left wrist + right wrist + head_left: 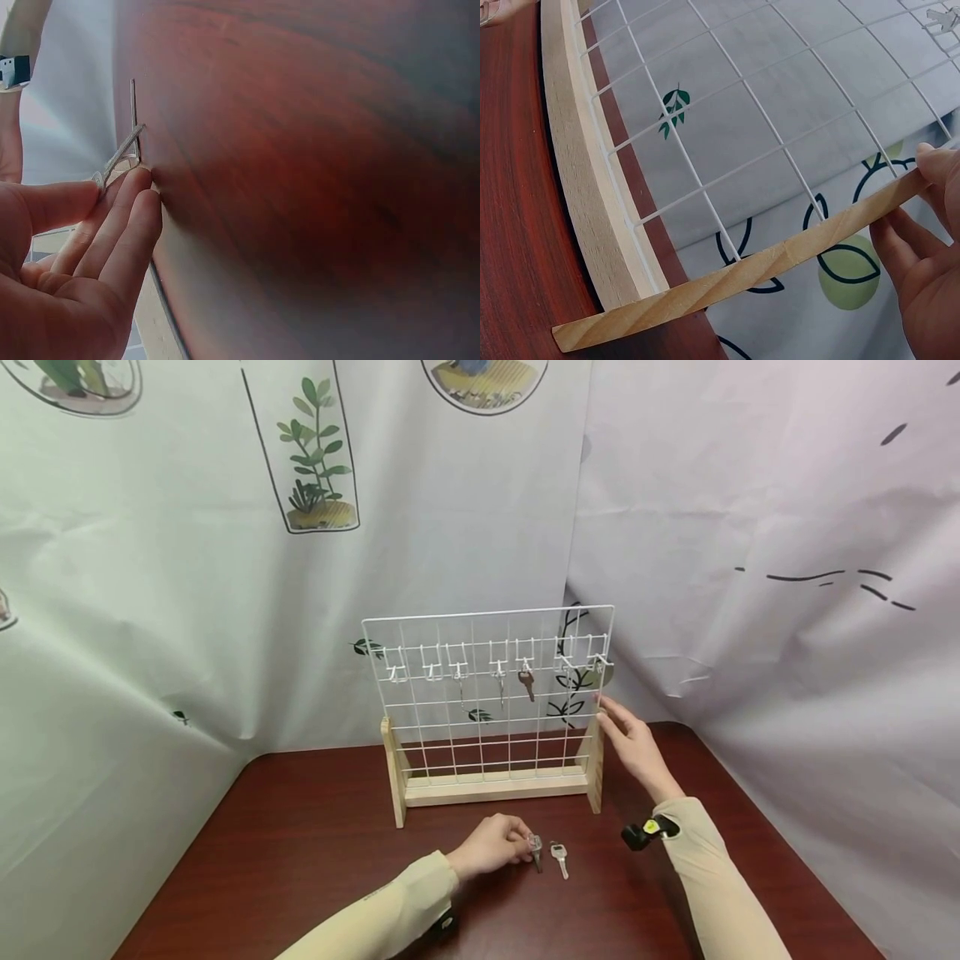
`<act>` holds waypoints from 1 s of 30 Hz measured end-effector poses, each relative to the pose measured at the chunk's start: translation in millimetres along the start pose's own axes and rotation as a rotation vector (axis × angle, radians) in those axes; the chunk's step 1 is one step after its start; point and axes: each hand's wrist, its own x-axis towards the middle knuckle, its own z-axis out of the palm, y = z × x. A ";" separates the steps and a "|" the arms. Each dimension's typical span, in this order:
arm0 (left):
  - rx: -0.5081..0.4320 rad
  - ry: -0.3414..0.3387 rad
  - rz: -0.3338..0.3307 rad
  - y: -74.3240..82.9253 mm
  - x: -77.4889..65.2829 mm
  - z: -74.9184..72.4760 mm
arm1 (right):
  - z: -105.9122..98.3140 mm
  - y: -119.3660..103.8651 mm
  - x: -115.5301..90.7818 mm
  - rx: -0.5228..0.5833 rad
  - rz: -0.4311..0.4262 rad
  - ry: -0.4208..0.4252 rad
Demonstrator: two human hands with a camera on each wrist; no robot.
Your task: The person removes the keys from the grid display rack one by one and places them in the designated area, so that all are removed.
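My left hand point(491, 843) is low over the table and pinches a silver key point(536, 850) by its head between thumb and fingers. In the left wrist view this key point(120, 152) slants, its tip pointing away from the thumb. Just right of it, a second silver key point(560, 860) lies on the tabletop. My right hand point(637, 750) grips the upper part of the right wooden upright point(594, 768) of a white wire grid rack, thumb on one side and fingers on the other. A brown key point(527, 683) and several silver keys hang from the rack's hooks.
The rack's wooden base bar point(495, 787) stands toward the back of the dark red table point(315, 852). White hooks line the upper grid, and the leftmost hook point(396, 673) bears no key. A printed white curtain point(465, 527) encloses the table behind and at both sides.
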 end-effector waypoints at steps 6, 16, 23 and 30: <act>0.125 0.025 0.046 4.7 0.6 -1.9 | -1.1 -8.0 -0.4 -0.012 0.015 -0.001; 0.233 0.067 0.058 3.1 3.4 1.0 | -5.7 -46.5 -10.6 -0.007 -0.009 -0.022; 0.308 0.081 0.068 -0.3 10.3 0.4 | -5.4 -45.3 -10.7 0.018 -0.010 -0.023; 0.345 0.062 0.066 0.1 15.2 0.2 | -5.1 -44.0 -10.2 0.023 -0.002 -0.018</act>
